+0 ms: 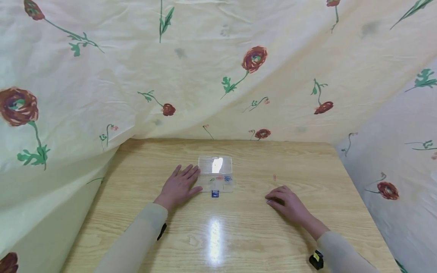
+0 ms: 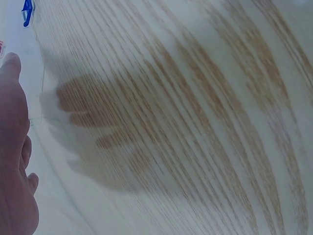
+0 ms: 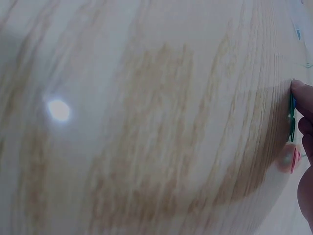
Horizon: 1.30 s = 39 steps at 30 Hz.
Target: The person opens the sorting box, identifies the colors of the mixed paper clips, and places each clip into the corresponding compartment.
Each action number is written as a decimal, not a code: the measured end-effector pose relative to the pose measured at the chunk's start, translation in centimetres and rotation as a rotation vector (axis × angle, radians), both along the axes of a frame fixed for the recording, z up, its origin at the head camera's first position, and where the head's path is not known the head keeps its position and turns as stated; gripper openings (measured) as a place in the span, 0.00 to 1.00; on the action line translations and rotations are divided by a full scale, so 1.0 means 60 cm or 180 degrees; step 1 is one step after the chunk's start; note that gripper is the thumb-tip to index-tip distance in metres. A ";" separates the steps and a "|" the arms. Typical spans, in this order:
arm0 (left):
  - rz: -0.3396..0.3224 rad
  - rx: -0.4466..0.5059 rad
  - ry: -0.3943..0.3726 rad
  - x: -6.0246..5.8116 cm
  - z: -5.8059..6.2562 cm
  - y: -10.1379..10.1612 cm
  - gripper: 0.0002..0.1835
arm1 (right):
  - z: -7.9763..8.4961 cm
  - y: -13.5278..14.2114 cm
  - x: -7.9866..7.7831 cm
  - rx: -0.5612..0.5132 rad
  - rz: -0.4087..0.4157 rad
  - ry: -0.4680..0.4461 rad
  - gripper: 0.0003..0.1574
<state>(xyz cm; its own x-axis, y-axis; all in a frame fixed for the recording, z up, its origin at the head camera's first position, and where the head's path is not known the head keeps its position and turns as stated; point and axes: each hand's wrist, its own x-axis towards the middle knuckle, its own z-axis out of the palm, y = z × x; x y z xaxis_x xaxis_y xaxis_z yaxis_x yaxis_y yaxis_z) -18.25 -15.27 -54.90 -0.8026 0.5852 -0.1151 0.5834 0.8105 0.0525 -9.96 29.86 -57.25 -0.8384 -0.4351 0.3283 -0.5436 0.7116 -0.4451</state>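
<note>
A clear plastic compartment box (image 1: 206,187) lies on the table with its lid (image 1: 205,165) folded back. Inside are a green clip (image 1: 212,179), red clips (image 1: 219,178) and blue clips (image 1: 227,178), in separate compartments. A blue latch (image 1: 215,193) shows at its front edge. My left hand (image 1: 179,187) lies spread at the box's left side, fingertips at its edge. To the right, my right hand (image 1: 286,203) is low over the table and pinches a green paper clip (image 3: 292,120) at its fingertips. A red paper clip (image 1: 274,177) lies just beyond that hand.
The wooden table (image 1: 246,223) carries a bright light reflection in front of the box. Flower-patterned cloth (image 1: 205,68) hangs behind the table and along both sides. A black wrist device (image 1: 316,259) sits under the right sleeve.
</note>
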 end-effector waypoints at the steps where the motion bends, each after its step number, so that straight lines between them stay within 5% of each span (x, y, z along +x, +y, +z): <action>1: 0.0006 0.0010 -0.0006 0.000 0.001 0.001 0.42 | 0.000 0.002 -0.003 0.0003 0.0008 0.0010 0.17; 20: 0.0100 -0.0007 -0.0060 -0.006 0.000 0.016 0.43 | 0.012 0.001 -0.028 0.0138 0.0116 0.0002 0.17; 24: 0.0111 0.0000 -0.0070 -0.006 0.003 0.018 0.43 | 0.018 -0.003 -0.038 0.0107 0.0126 0.0013 0.10; 39: 0.0026 0.0008 -0.0069 0.002 0.005 0.009 0.42 | 0.064 -0.137 -0.098 -0.0329 0.0039 -0.0233 0.05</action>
